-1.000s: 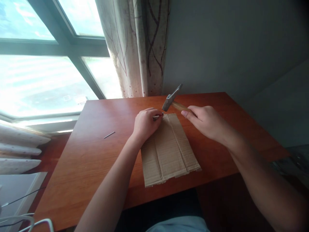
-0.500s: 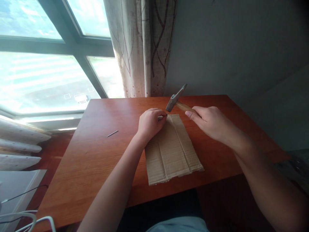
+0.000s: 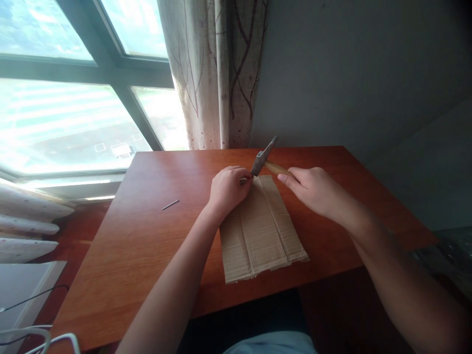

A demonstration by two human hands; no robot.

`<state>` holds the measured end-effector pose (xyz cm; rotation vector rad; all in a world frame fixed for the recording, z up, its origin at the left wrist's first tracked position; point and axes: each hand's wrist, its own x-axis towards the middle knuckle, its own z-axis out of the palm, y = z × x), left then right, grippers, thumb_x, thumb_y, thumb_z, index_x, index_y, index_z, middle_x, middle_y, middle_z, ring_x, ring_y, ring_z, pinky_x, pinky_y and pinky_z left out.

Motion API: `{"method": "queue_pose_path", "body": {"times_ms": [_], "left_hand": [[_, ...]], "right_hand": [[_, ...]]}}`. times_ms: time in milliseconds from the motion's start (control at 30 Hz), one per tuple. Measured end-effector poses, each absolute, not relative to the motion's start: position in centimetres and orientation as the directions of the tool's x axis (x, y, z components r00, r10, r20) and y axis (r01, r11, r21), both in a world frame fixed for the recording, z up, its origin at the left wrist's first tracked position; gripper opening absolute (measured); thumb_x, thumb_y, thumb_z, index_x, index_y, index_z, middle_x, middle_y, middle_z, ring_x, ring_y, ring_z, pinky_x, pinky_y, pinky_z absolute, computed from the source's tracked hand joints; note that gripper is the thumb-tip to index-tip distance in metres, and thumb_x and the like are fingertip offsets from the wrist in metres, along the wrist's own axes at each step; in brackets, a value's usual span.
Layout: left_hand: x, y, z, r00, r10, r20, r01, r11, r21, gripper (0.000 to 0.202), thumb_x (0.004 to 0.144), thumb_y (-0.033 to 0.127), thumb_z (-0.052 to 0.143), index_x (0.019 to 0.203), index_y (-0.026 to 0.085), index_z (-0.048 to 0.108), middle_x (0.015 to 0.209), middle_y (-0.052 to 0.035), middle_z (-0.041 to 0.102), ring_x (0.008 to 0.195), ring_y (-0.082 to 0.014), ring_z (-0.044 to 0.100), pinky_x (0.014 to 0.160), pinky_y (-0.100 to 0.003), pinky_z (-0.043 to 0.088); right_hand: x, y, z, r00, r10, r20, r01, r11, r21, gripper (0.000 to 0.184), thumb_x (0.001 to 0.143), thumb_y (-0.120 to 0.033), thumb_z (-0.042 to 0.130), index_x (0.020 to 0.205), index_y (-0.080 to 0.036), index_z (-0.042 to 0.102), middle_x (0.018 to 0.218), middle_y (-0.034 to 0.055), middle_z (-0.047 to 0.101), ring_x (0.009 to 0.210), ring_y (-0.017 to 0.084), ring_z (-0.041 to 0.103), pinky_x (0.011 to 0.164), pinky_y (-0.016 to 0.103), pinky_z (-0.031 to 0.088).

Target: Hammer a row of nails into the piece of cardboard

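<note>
In my right hand (image 3: 313, 189) is a hammer (image 3: 261, 160), gripped by its wooden handle, with the metal head tilted over the far edge of a cardboard piece (image 3: 263, 226). The striking face is down at the fingertips of my left hand (image 3: 230, 189), and whether it touches anything is hard to see. My left hand is closed in a pinch at the cardboard's far left corner, on what looks like a nail, mostly hidden by the fingers and hammer head. Another thin grey metal nail (image 3: 170, 204) lies on the table to the left.
The cardboard lies flat on a reddish-brown wooden table (image 3: 129, 255). Behind stand a patterned curtain (image 3: 210, 73) and a grey wall (image 3: 332, 73). A window (image 3: 73, 123) is at the left. White cables (image 3: 55, 339) show at the lower left corner.
My right hand has lowered the hammer slightly and to the left, bringing its head down to my left fingertips. My left hand stays at the cardboard's corner, still pinching.
</note>
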<state>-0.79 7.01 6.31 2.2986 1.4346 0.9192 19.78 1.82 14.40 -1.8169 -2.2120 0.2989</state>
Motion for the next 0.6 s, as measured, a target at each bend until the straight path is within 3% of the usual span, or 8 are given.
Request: {"method": "queue_pose_path", "body": {"times_ms": [267, 500, 600], "left_hand": [[-0.82, 7.02, 6.21, 0.318, 0.875, 0.366, 0.698, -0.477, 0.533, 0.017, 0.084, 0.022, 0.059, 0.088, 0.024, 0.075, 0.095, -0.0034, 0.077, 0.086, -0.0214, 0.069, 0.077, -0.032, 0.052], [-0.87, 7.12, 6.06, 0.323, 0.869, 0.374, 0.688, -0.487, 0.538, 0.017, 0.086, 0.021, 0.059, 0.088, 0.023, 0.076, 0.097, -0.0041, 0.077, 0.088, -0.0218, 0.069, 0.079, -0.033, 0.053], [-0.88, 7.08, 6.12, 0.323, 0.870, 0.373, 0.695, -0.486, 0.530, 0.017, 0.086, 0.021, 0.059, 0.088, 0.023, 0.076, 0.096, -0.0042, 0.077, 0.088, -0.0223, 0.069, 0.080, -0.033, 0.052]], "right_hand": [[19.79, 1.87, 14.36, -0.177, 0.983, 0.047, 0.934, 0.183, -0.308, 0.042, 0.099, -0.045, 0.044, 0.064, -0.022, 0.042, 0.056, 0.0004, 0.053, 0.051, 0.014, 0.046, 0.054, 0.031, 0.024], [19.90, 1.67, 14.51, -0.166, 0.975, 0.147, 0.929, 0.205, -0.307, 0.043, 0.099, -0.045, 0.044, 0.063, -0.022, 0.036, 0.052, -0.0019, 0.045, 0.047, 0.012, 0.037, 0.054, 0.032, 0.021], [19.82, 1.65, 14.21, -0.174, 0.980, 0.094, 0.937, 0.194, -0.289, 0.042, 0.099, -0.046, 0.042, 0.065, -0.022, 0.039, 0.054, -0.0005, 0.049, 0.050, 0.013, 0.042, 0.054, 0.032, 0.021]]}}
